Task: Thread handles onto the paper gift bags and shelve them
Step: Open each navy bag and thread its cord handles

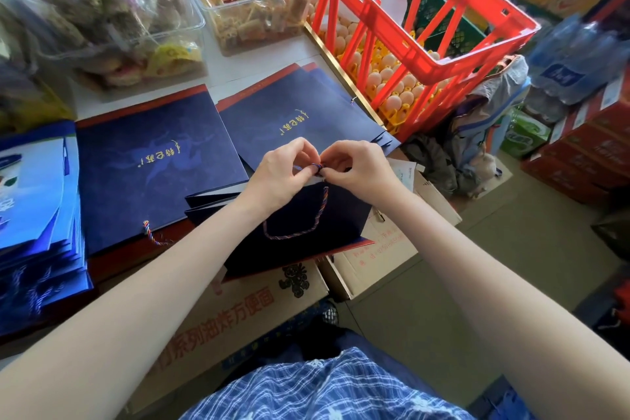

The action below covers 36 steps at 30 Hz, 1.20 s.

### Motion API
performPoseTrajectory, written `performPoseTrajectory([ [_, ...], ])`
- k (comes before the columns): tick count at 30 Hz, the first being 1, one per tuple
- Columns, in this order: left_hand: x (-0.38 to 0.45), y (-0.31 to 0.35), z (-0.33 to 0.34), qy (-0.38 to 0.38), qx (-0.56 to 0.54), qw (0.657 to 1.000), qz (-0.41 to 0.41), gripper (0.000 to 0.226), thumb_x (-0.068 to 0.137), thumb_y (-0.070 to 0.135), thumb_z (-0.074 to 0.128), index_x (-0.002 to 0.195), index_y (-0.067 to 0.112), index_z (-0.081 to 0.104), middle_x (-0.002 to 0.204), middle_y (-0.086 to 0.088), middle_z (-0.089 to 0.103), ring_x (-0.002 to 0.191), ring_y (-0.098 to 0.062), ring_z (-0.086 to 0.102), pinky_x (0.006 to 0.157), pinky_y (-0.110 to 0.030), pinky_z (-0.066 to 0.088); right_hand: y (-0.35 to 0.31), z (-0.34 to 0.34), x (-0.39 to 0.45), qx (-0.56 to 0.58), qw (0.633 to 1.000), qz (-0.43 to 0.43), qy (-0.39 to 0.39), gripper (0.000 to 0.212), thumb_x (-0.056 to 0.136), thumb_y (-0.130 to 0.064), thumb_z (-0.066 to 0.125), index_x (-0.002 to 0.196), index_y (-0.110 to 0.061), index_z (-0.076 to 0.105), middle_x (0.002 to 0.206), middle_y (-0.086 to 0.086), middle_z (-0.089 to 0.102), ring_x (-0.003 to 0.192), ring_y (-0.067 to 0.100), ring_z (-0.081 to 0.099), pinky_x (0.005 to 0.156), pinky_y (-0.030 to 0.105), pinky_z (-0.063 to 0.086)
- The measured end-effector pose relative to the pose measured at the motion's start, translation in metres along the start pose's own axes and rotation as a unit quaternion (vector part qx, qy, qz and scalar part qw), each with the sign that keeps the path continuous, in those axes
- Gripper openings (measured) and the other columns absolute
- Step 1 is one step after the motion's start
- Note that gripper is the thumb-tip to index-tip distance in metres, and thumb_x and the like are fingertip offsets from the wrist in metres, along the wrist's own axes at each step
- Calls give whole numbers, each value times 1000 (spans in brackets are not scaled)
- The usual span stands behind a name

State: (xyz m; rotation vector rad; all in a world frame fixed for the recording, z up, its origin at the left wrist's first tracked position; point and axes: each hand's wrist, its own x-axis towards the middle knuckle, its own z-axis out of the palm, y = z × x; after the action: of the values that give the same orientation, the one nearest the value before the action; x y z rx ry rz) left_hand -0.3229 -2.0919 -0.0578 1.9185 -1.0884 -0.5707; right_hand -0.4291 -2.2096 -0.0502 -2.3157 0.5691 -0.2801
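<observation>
Both hands meet at the top edge of the dark gift bag (300, 235): left hand (284, 169) and right hand (354, 169) each pinch the cord (317, 167) end between them, its loop hanging straight down toward the person. Right hand looks slightly nearer the hole, I'd say.

We have one wide view, from the person's head, facing forward and steeply down. It sits close over both forearms, with the table (218, 78) ahead and the floor (477, 266) off to the right.
</observation>
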Motion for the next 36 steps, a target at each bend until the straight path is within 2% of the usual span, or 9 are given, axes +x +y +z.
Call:
performPoseTrajectory([
  [4, 0, -1, 0, 8, -35, 999, -22, 13, 87, 10, 62, 84, 16, 51, 76, 9, 61, 72, 1, 58, 65, 0, 38, 0, 3, 1, -8, 1000, -15, -8, 14, 78, -5, 72, 92, -4, 70, 84, 7, 66, 76, 17, 64, 74, 25, 53],
  [10, 4, 0, -6, -37, -22, 999, -10, 13, 89, 13, 60, 91, 20, 50, 85, 5, 63, 76, 0, 57, 70, -8, 42, 1, 4, 2, 48, 997, 23, 49, 10, 79, -3, 71, 88, -4, 73, 86, 8, 68, 74, 15, 65, 74, 17, 54],
  [16, 5, -4, -3, 2, -36, 999, -9, 15, 85, 12, 65, 90, 20, 54, 80, 11, 61, 78, 0, 59, 72, -9, 44, -2, -3, 4, 57, 997, 15, -44, 24, 77, -6, 74, 101, -6, 71, 95, 4, 62, 76, 5, 61, 77, 14, 53],
  [24, 6, -3, -5, -28, -73, 997, -3, 18, 85, 10, 65, 95, 23, 56, 88, 7, 68, 87, -7, 65, 82, -16, 48, 4, 1, -1, 77, 997, 14, 23, 24, 75, -13, 76, 98, -8, 72, 88, 0, 62, 74, 10, 63, 73, 15, 53],
  [28, 19, -6, -17, 15, -50, 993, -106, 6, 90, 20, 57, 89, 25, 59, 94, 2, 71, 86, -14, 66, 83, -28, 50, 4, -5, 0, 83, 994, 11, 71, 22, 74, -9, 77, 95, -6, 70, 87, -2, 61, 74, 9, 62, 72, 13, 52],
  [30, 31, -6, -19, -85, 80, 973, -201, 19, 93, 32, 50, 86, 22, 64, 99, -3, 69, 86, -21, 61, 79, -30, 47, 3, -8, 1, 71, 995, -3, 67, 21, 73, -9, 78, 92, -6, 69, 88, -4, 59, 72, 3, 60, 70, 10, 49],
  [32, 40, 1, -15, -215, 179, 925, -259, 37, 92, 47, 46, 96, 15, 64, 103, -6, 62, 95, -25, 57, 76, -29, 41, 2, -10, 2, 67, 995, -15, 74, 20, 72, -8, 79, 89, -5, 69, 87, -6, 58, 69, -2, 59, 68, 8, 48],
  [34, 47, 10, -7, -274, 131, 906, -295, 47, 88, 53, 51, 107, 12, 62, 99, -3, 58, 93, -24, 56, 75, -29, 40, 3, -10, 2, 49, 995, -38, 77, 21, 72, -9, 79, 90, -4, 70, 87, -2, 60, 68, -1, 59, 69, 8, 48],
  [36, 49, 14, 2, -275, 1, 899, -341, 35, 82, 42, 64, 98, 12, 62, 85, 0, 57, 75, -18, 51, 63, -25, 39, 3, -9, 0, 7, 995, -69, 74, 23, 72, -13, 79, 91, -3, 71, 89, 4, 62, 68, 4, 57, 70, 12, 49],
])
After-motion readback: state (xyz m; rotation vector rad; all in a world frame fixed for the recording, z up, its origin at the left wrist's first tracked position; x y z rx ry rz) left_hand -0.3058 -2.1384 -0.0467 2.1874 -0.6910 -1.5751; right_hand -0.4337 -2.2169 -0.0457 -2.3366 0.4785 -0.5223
